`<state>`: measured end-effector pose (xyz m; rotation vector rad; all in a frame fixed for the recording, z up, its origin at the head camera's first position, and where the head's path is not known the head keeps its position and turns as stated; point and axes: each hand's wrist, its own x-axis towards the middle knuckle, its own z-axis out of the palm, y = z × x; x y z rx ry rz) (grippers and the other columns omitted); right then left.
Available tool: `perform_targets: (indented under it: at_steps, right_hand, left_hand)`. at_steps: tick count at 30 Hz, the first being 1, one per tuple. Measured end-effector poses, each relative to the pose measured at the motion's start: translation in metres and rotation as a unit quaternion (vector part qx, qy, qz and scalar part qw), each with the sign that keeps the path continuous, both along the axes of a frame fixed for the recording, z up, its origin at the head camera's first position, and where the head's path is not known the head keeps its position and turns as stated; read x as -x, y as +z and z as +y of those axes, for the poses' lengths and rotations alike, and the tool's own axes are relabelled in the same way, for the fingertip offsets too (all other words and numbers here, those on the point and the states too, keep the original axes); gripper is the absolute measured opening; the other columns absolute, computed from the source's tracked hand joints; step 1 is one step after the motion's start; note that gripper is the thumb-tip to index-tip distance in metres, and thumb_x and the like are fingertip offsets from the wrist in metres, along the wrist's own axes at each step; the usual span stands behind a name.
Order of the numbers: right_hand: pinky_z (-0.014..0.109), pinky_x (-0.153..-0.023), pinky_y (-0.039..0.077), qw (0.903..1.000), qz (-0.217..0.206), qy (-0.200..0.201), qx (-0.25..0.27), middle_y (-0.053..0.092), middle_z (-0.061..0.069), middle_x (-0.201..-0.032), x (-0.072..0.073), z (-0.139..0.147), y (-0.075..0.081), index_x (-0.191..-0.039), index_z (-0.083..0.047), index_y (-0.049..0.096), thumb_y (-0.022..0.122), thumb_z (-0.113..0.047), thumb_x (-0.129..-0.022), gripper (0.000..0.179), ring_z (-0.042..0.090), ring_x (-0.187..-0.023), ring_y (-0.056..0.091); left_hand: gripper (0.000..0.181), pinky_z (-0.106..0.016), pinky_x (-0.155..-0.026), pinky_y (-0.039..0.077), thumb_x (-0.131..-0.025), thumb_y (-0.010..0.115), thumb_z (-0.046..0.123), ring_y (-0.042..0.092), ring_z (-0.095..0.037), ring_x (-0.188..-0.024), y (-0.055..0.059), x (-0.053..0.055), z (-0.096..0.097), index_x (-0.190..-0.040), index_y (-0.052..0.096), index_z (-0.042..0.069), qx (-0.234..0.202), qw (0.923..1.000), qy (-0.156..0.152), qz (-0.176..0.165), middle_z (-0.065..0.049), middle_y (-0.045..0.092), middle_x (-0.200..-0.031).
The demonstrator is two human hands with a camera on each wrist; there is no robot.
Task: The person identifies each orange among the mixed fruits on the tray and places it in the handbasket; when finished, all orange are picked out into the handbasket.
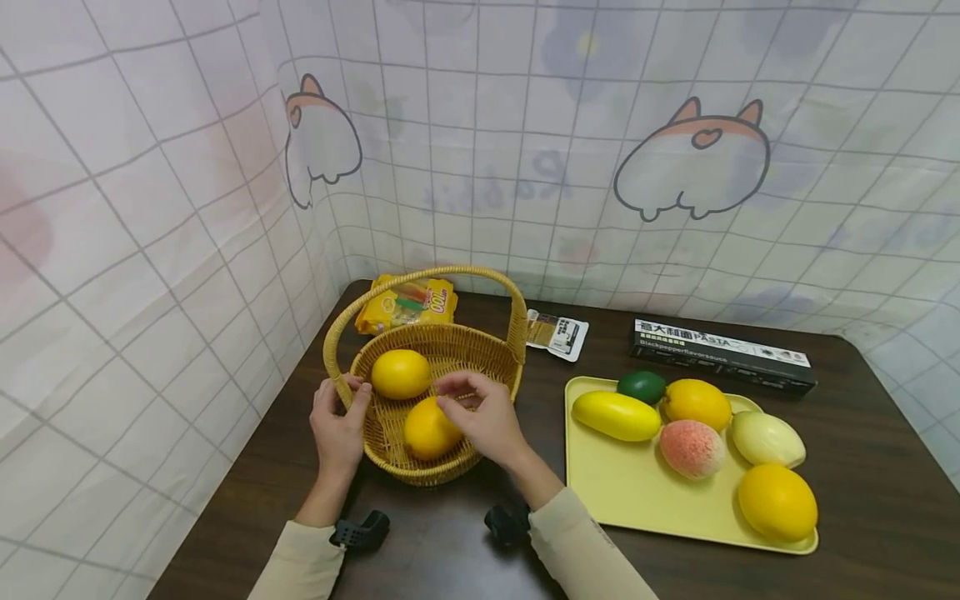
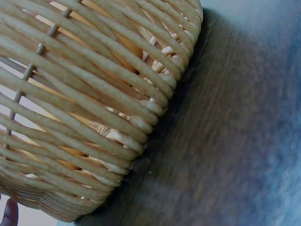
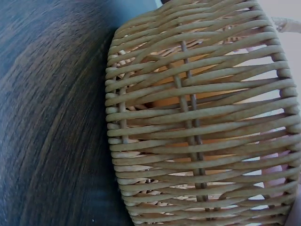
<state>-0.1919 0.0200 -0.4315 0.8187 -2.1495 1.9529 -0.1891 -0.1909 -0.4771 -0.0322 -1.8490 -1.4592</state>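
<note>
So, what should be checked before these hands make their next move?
1. Basket upright on the table: ok.
2. Left hand on the basket: ok, holding its side by the handle.
3. Far yellow fruit inside the basket: ok.
4. Near yellow fruit inside too: ok.
5. Right hand free of the near yellow fruit: cannot tell; its thumb overlaps the fruit from above.
6. Peach on the tray: ok.

A black pasta box [image 1: 722,356], a small flat packet [image 1: 558,336] and a yellow packet [image 1: 408,307] lie toward the back of the dark wood-grain table [image 1: 442,550]. Behind hangs a grid-patterned cloth [image 1: 480,108] with cartoon corgi rears [image 1: 692,171].
</note>
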Motion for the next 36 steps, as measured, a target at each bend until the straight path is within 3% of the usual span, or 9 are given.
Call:
perform_targets:
  at_steps: [9,13,17,20,24,31,36]
  right_hand:
    - [0.039,-0.084,0.054,0.9995,0.005,0.022,0.02,0.065,0.024,-0.105,0.006,0.02,-0.023,-0.109,0.008,0.063,0.065,0.007,-0.088,0.021,0.034,-0.094,0.062]
    - [0.042,-0.09,0.051,0.9995,0.012,0.026,0.012,0.065,0.021,-0.108,0.001,0.036,-0.024,-0.111,0.005,0.063,0.064,0.004,-0.089,0.023,0.039,-0.099,0.061]
    - [0.047,-0.093,0.048,0.9995,0.027,0.015,-0.01,0.064,0.02,-0.11,-0.003,0.057,-0.022,-0.113,0.002,0.063,0.065,0.002,-0.089,0.024,0.033,-0.103,0.061]
    - [0.046,-0.094,0.047,0.9991,0.03,0.002,-0.029,0.064,0.019,-0.111,-0.005,0.074,-0.019,-0.114,0.0,0.064,0.065,0.001,-0.089,0.025,0.025,-0.104,0.06]
    - [0.039,-0.097,0.047,0.9968,0.032,-0.02,-0.07,0.064,0.014,-0.114,-0.007,0.099,-0.016,-0.115,-0.003,0.064,0.068,-0.002,-0.089,0.027,0.027,-0.108,0.058]
    - [0.031,-0.096,0.047,0.9816,0.039,-0.088,-0.165,0.064,-0.002,-0.119,-0.014,0.143,-0.01,-0.119,-0.014,0.065,0.07,-0.01,-0.089,0.03,0.02,-0.11,0.059]
    - [0.025,-0.093,0.048,0.9733,0.054,-0.144,-0.17,0.065,-0.001,-0.119,-0.025,0.166,-0.008,-0.118,-0.015,0.066,0.072,-0.006,-0.087,0.033,0.014,-0.107,0.06]
  left_hand:
    - [0.009,-0.023,-0.074,0.031,-0.086,0.066,-0.005,0.044,-0.008,-0.083,0.002,0.0,0.004,-0.091,0.063,-0.011,0.009,0.9999,0.001,0.008,-0.024,0.058,-0.088]
    - [0.008,-0.024,-0.073,0.031,-0.086,0.066,-0.005,0.043,-0.008,-0.083,0.003,0.0,0.003,-0.09,0.063,-0.011,0.005,0.9999,0.001,0.01,-0.023,0.058,-0.088]
    - [0.009,-0.023,-0.074,0.031,-0.087,0.066,-0.004,0.044,-0.009,-0.084,0.003,0.0,0.002,-0.09,0.062,-0.011,0.002,1.0,-0.001,0.008,-0.022,0.058,-0.088]
    - [0.01,-0.023,-0.074,0.032,-0.087,0.066,-0.004,0.045,-0.008,-0.084,0.002,0.0,0.001,-0.091,0.062,-0.012,0.002,1.0,0.002,0.007,-0.021,0.059,-0.089]
    - [0.009,-0.023,-0.074,0.033,-0.087,0.066,-0.004,0.045,-0.008,-0.084,0.001,-0.001,0.001,-0.09,0.062,-0.011,0.002,1.0,0.005,0.005,-0.021,0.059,-0.09]
    - [0.008,-0.023,-0.074,0.033,-0.086,0.066,-0.005,0.045,-0.008,-0.084,0.002,-0.002,0.001,-0.09,0.062,-0.011,0.002,1.0,0.005,0.001,-0.023,0.058,-0.089]
    - [0.009,-0.023,-0.073,0.032,-0.086,0.066,-0.006,0.044,-0.008,-0.083,0.002,-0.002,0.002,-0.09,0.062,-0.012,0.002,1.0,0.006,0.0,-0.023,0.058,-0.089]
